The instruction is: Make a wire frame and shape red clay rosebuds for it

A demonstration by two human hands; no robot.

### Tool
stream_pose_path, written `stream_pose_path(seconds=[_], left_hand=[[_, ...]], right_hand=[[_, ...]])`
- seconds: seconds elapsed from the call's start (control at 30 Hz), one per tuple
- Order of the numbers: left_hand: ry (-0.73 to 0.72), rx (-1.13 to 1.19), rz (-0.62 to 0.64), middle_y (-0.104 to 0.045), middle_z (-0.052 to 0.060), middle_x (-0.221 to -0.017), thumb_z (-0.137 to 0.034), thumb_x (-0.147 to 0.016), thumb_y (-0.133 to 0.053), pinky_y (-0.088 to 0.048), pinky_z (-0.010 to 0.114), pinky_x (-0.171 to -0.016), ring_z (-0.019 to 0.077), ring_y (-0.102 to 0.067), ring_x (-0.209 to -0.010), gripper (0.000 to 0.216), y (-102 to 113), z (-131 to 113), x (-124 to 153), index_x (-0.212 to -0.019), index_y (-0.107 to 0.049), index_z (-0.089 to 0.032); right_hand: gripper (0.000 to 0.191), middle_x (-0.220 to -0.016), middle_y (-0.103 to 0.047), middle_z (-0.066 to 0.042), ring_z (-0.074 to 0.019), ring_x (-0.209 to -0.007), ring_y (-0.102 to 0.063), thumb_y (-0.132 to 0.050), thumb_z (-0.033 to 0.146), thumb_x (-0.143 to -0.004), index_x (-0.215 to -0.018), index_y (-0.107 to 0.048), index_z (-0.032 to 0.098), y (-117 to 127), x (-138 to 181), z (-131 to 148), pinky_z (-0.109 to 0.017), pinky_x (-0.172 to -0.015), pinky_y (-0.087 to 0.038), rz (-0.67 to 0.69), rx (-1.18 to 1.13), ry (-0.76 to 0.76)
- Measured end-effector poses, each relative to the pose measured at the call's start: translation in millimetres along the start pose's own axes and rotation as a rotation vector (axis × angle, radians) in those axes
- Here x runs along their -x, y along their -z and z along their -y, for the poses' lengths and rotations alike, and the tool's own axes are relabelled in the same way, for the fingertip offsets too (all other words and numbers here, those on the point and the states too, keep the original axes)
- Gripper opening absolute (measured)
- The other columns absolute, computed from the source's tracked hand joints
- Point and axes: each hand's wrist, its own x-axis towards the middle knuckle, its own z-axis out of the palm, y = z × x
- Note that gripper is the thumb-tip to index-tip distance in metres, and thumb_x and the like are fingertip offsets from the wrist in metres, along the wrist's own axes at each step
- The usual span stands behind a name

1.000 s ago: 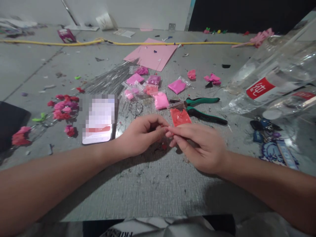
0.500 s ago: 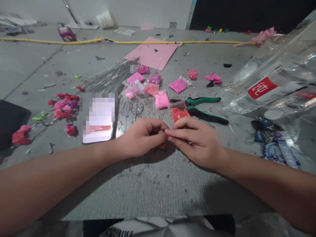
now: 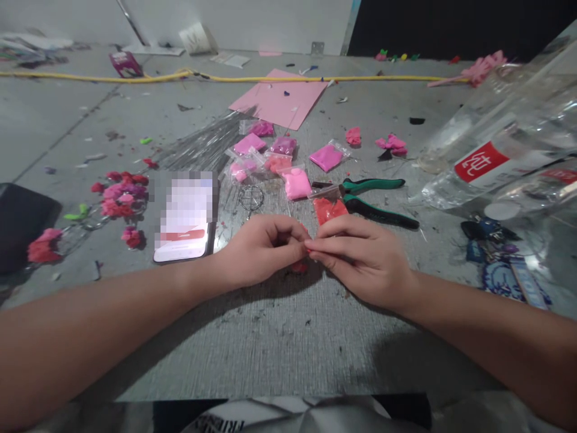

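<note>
My left hand is closed around a red modelling clay piece, mostly hidden, with bits of red showing below the thumb. Fingertip to fingertip with it, my right hand pinches at a small bit of the red clay. Just beyond the right fingers lies a clear bag of red clay. Green-handled pliers rest behind that hand. Past the left hand are a round wire frame and a bag of pink clay.
A lit phone lies left, beside a cluster of pink and red clay flowers. Thin wires fan toward a pink sheet. Clear bottles and keys are on the right. A yellow cable crosses the back.
The view has shifted slightly, so things on the table appear a little further right. Both hands stay together, with small finger movements at the red clay.
</note>
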Motion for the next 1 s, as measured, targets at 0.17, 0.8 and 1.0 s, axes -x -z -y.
stream_pose_path(seconds=[0.17, 0.8, 1.0], left_hand=[[-0.028, -0.023, 0.006, -0.067, -0.002, -0.058, -0.015, -0.087, -0.066, -0.046, 0.019, -0.051, 0.0082, -0.059, -0.053, 0.01, -1, -2, 1, -0.076, -0.067, -0.016], [-0.599, -0.644, -0.246, -0.073, -0.003, -0.068, -0.016, -0.091, -0.069, -0.045, 0.017, -0.055, 0.0064, -0.062, -0.056, 0.004, -3, 2, 10, -0.087, -0.071, -0.016], [-0.487, -0.796, -0.233, -0.075, 0.0, -0.078, -0.014, -0.094, -0.062, -0.047, 0.021, -0.059, 0.01, -0.064, -0.062, 0.01, -2, 2, 11, -0.098, -0.071, -0.015]], right_hand=[[0.022, -0.102, -0.077, -0.005, -0.0168, -0.092, -0.074, -0.071, 0.014, -0.096, -0.112, -0.08, 0.026, 0, 1, 0, -0.031, -0.081, -0.065, 0.004, -0.012, 0.012], [0.025, -0.083, -0.069, 0.003, -0.008, -0.054, -0.062, -0.087, 0.032, -0.085, -0.098, -0.068, 0.022, -5, -7, 14, -0.02, -0.044, -0.049, 0.006, -0.739, -0.738], [0.027, -0.087, -0.07, 0.0, -0.0091, -0.069, -0.062, -0.065, 0.048, -0.103, -0.099, -0.067, 0.021, -6, 1, 10, -0.021, -0.058, -0.049, -0.072, -0.818, -0.64]])
